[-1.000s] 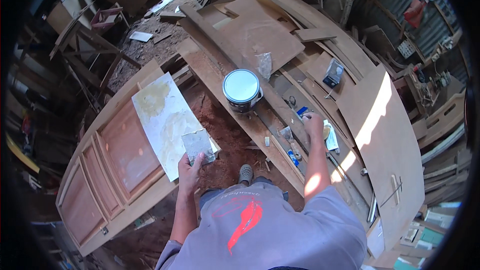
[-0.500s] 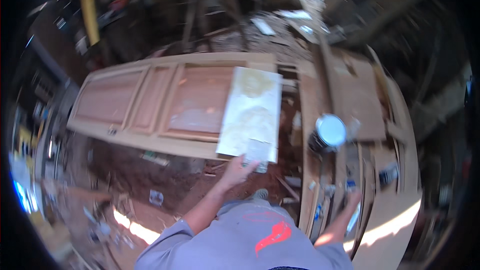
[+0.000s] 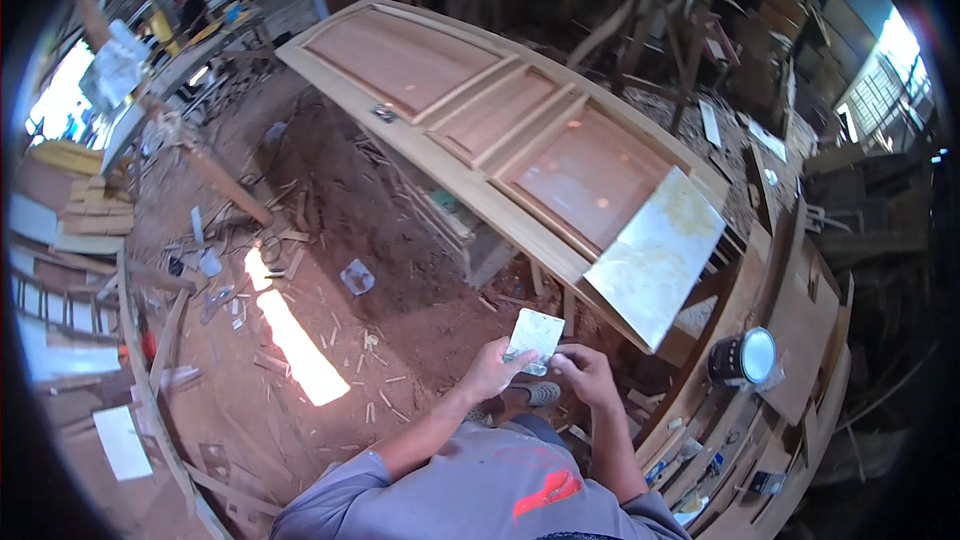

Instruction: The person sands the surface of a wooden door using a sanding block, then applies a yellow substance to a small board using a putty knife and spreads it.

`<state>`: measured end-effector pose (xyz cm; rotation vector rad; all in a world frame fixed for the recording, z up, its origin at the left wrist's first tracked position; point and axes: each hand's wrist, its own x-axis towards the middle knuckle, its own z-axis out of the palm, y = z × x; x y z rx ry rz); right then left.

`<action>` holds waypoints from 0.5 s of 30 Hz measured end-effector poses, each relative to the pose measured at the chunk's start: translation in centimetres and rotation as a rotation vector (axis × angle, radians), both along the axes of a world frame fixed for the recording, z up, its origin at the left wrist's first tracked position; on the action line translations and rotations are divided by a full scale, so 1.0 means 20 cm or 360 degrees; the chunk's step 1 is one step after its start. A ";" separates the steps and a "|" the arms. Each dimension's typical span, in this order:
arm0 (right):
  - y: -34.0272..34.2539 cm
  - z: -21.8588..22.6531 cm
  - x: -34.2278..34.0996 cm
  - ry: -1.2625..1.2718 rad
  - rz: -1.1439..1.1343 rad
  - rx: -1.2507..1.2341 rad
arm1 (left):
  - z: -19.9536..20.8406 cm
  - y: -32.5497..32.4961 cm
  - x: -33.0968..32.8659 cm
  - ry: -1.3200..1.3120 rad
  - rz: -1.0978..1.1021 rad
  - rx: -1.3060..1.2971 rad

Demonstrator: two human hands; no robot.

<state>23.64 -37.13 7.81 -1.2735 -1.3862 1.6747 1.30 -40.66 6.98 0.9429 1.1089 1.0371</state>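
A small pale square spreader (image 3: 536,334) with smears on it is held in front of my body. My left hand (image 3: 492,368) is closed on its lower left edge, thumb across the face. Close against its lower right corner, the fingers of my right hand (image 3: 590,375) are pinched together; what lies between them is too small to make out. Beyond my hands, a white board (image 3: 655,258) with yellowish smears lies across the near right end of a panelled wooden door (image 3: 480,175).
An open can (image 3: 742,358) with a pale, bright top stands on the wooden bench (image 3: 690,410) at right, among small tools and scraps. Wood offcuts litter the dirt floor (image 3: 400,330). A wooden stand (image 3: 665,25) is behind the door.
My view has swung left. My left hand has brought the spreader off the smeared board toward my body. My right hand has come from the bench at right to the spreader's corner.
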 end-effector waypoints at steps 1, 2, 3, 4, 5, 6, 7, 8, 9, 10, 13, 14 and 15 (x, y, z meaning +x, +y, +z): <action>0.00 -0.04 -0.11 0.0030 0.0129 0.0051 | 0.00 -0.06 -0.08 -0.0028 0.0092 0.0009; -0.01 -0.06 -0.20 0.0003 0.0218 0.0031 | -0.01 -0.11 -0.16 -0.0013 0.0140 0.0030; -0.02 -0.09 -0.30 0.0087 0.0228 0.0032 | -0.05 -0.14 -0.24 0.0032 0.0229 0.0010; -0.02 -0.06 -0.38 0.0081 0.0252 0.0021 | -0.06 -0.17 -0.33 0.0077 0.0310 -0.0014; -0.01 -0.02 -0.46 0.0076 0.0275 0.0011 | -0.07 -0.18 -0.39 0.0097 0.0364 0.0008; 0.00 -0.04 -0.53 0.0095 0.0317 0.0028 | -0.07 -0.18 -0.44 0.0179 0.0397 0.0038; 0.02 -0.06 -0.58 0.0110 0.0342 0.0052 | -0.06 -0.17 -0.48 0.0255 0.0425 0.0065; 0.06 -0.07 -0.64 0.0123 0.0362 0.0077 | -0.05 -0.16 -0.53 0.0234 0.0460 0.0035; 0.11 -0.05 -0.70 0.0133 0.0391 0.0093 | -0.02 -0.14 -0.57 0.0243 0.0490 0.0050; 0.16 0.01 -0.76 0.0092 0.0426 0.0117 | 0.02 -0.11 -0.61 0.0224 0.0544 0.0077; 0.40 -0.01 -0.92 0.0087 0.0539 0.0162 | 0.03 0.08 -0.76 0.0237 0.0638 0.0126; 0.48 -0.03 -0.97 0.0314 0.0505 0.0120 | 0.03 0.15 -0.81 0.0265 0.0662 0.0130; 0.58 -0.04 -1.03 0.0540 0.0488 0.0073 | 0.03 0.24 -0.85 0.0267 0.0699 0.0146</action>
